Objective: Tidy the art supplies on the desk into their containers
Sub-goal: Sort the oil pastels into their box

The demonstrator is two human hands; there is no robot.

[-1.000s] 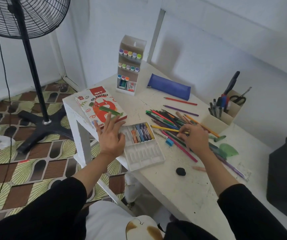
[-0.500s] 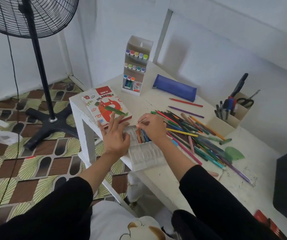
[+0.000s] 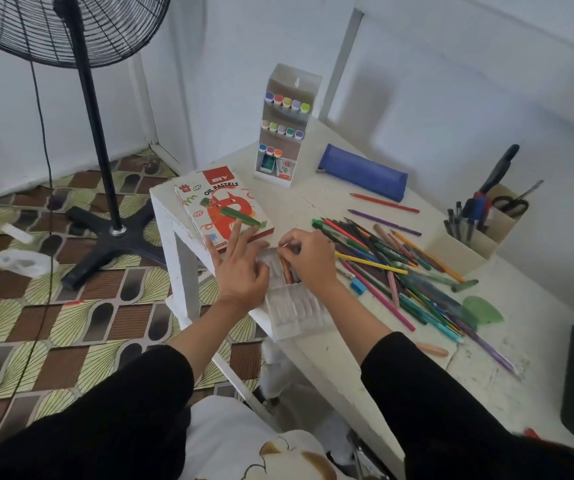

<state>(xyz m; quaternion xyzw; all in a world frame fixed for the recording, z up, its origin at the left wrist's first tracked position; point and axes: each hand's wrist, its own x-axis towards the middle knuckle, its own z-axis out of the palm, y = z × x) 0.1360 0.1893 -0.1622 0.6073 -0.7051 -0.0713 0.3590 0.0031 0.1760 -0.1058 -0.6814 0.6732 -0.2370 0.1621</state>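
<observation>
pastel tray (image 3: 296,306), left hand (image 3: 240,271) flat on it, right hand (image 3: 309,258) pinching one pastel (image 3: 282,244)

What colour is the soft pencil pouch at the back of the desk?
The long fabric pencil pouch is dark blue; see the head view.

pencil heap (image 3: 393,268) crowding right, pastel box (image 3: 223,211) left

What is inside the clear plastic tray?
In the tray, a few pastels fill far slots; near slots look empty. The left hand and right hand cover the rest.
</observation>
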